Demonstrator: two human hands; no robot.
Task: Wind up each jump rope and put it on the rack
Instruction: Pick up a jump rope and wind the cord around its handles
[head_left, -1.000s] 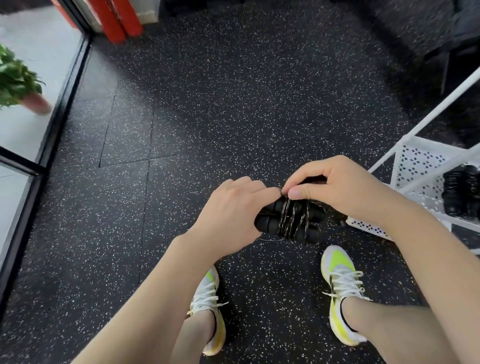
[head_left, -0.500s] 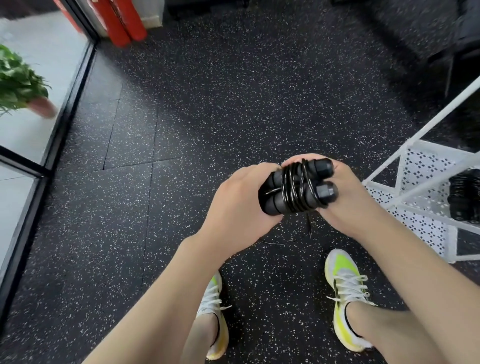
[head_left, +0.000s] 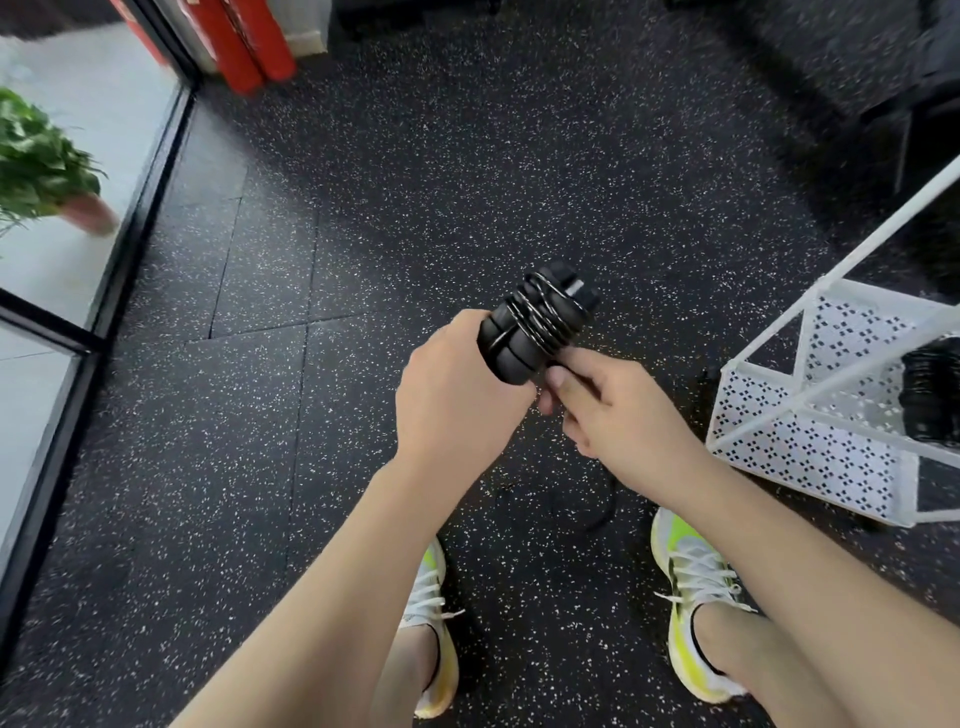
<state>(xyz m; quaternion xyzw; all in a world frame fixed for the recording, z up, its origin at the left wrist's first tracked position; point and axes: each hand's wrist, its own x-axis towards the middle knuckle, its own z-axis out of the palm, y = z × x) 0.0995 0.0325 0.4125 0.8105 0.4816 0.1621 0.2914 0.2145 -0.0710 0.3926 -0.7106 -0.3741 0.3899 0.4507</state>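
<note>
My left hand (head_left: 457, 400) grips the black foam-handled jump rope (head_left: 535, 325), cord coiled round both handles, held above the speckled black rubber floor (head_left: 415, 182). My right hand (head_left: 618, 415) pinches the loose cord end just below. White perforated metal rack (head_left: 810, 447) stands near, right.

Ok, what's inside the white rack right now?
A wound black rope bundle sits on the perforated shelf of the rack. The frame's edge and the rack's bars cover part of it, so whether more lie there cannot be seen.
</note>
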